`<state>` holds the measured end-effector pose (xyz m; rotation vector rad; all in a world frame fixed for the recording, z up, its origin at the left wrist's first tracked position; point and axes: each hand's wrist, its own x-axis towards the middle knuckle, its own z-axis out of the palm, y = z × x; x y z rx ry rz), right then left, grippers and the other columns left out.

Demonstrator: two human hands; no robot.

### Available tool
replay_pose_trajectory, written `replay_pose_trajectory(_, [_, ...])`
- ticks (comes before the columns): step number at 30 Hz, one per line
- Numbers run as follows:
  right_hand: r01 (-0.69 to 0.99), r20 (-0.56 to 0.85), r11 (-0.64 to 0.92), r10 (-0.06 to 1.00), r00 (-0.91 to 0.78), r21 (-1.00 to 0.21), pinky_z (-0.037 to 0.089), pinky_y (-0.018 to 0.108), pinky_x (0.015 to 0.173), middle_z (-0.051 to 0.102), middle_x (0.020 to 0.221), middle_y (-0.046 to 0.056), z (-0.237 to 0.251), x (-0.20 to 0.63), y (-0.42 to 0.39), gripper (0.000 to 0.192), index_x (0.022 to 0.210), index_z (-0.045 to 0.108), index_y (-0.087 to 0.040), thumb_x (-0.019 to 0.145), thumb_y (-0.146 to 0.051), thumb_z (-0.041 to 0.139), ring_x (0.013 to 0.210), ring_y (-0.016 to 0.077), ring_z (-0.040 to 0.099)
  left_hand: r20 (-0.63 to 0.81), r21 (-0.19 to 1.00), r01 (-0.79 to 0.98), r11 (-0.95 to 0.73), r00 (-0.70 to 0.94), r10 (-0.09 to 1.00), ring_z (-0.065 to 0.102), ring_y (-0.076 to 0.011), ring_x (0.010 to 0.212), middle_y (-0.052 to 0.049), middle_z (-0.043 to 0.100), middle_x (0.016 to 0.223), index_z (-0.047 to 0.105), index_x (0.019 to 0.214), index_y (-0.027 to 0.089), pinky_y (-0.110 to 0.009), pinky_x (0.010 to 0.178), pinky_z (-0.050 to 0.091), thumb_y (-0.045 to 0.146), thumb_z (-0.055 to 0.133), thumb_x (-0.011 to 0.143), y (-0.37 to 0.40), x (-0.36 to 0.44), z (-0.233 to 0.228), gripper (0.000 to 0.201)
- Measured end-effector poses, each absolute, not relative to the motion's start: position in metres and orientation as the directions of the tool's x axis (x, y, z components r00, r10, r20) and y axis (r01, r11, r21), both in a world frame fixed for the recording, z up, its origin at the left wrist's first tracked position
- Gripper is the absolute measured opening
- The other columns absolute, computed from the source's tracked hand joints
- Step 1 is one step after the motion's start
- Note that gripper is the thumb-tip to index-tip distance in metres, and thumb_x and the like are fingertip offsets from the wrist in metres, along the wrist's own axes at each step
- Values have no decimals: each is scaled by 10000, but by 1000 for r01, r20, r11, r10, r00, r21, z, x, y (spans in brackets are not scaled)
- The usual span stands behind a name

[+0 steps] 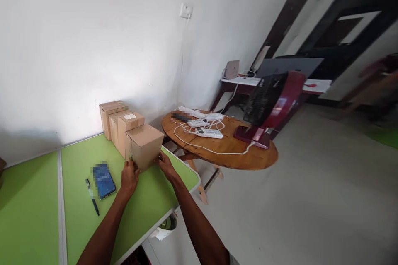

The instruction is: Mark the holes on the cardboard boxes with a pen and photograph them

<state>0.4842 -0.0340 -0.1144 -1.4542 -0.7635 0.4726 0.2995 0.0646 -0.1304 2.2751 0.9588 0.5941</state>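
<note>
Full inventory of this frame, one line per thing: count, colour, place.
nearest box: 1, brown cardboard, green table, between both hands
other boxes: 3, brown cardboard, in a row behind it toward the wall
green table: 1, green top, pale rim
phone: 1, blue screen, left of the hands
pen: 1, dark, left of the phone
round table: 1, wooden, right of the green table
power strips: several, white, on the round table
fan: 1, red and black, round table
left hand: at the box's near left corner
right hand: at the box's right side

Matt brown cardboard boxes [144, 145], smooth matt green tabletop [31, 207], glossy varnished wooden round table [236, 149], shiny white plastic power strips [209, 133], glossy phone [104, 180]
</note>
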Motion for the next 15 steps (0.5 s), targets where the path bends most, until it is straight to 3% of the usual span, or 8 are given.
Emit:
replay_pose_trajectory(3, [175, 150, 32, 677, 720, -984, 577, 529, 1019, 816, 1063, 125, -121, 479, -42, 516, 1114, 743, -203, 645, -389, 635, 1002, 321, 719, 148, 703, 487, -519, 613, 776, 728, -286, 1220, -133, 704, 1431, 690, 1423, 193, -516, 1025, 649, 429, 753, 1059, 44, 303, -130, 438])
replay_pose_trajectory(6, [171, 119, -21, 639, 760, -985, 562, 591, 1022, 775, 1119, 168, -132, 473, -64, 528, 1096, 694, -221, 647, -498, 665, 1072, 374, 712, 143, 731, 485, -480, 579, 803, 745, -258, 1143, -118, 734, 1349, 714, 1357, 185, -480, 981, 660, 424, 754, 1060, 25, 292, -128, 383])
replay_pose_trajectory(9, [150, 88, -111, 432, 898, -983, 507, 697, 1079, 734, 1149, 166, -138, 462, -81, 571, 1119, 628, -240, 643, -553, 677, 1090, 403, 697, 195, 737, 484, -472, 516, 834, 754, -216, 988, -97, 754, 1244, 739, 1288, 194, -420, 920, 669, 373, 858, 966, 25, 255, -113, 387])
replay_pose_trajectory(10, [182, 138, -111, 319, 938, -977, 523, 681, 1078, 734, 1107, 148, -136, 453, -85, 528, 1088, 632, -240, 665, -551, 680, 1055, 387, 709, 229, 734, 492, -468, 469, 853, 755, -214, 965, -102, 747, 1256, 737, 1300, 212, -406, 910, 671, 337, 891, 921, 30, 234, -105, 429])
replay_pose_trajectory(12, [242, 220, -70, 232, 948, -968, 569, 634, 1027, 736, 1053, 122, -121, 421, -89, 434, 1060, 656, -234, 747, -532, 702, 958, 340, 719, 320, 720, 527, -451, 324, 890, 756, -243, 1050, -123, 702, 1366, 699, 1363, 250, -425, 940, 671, 287, 833, 940, 47, 180, -81, 446])
replay_pose_trajectory(15, [317, 329, 99, 402, 854, -943, 630, 521, 863, 764, 989, 105, -79, 348, -94, 362, 1064, 737, -225, 895, -544, 712, 834, 285, 726, 476, 693, 615, -375, 0, 879, 632, -358, 1380, -199, 596, 1519, 587, 1456, 223, -563, 1144, 581, 330, 721, 1012, 86, 81, -36, 476])
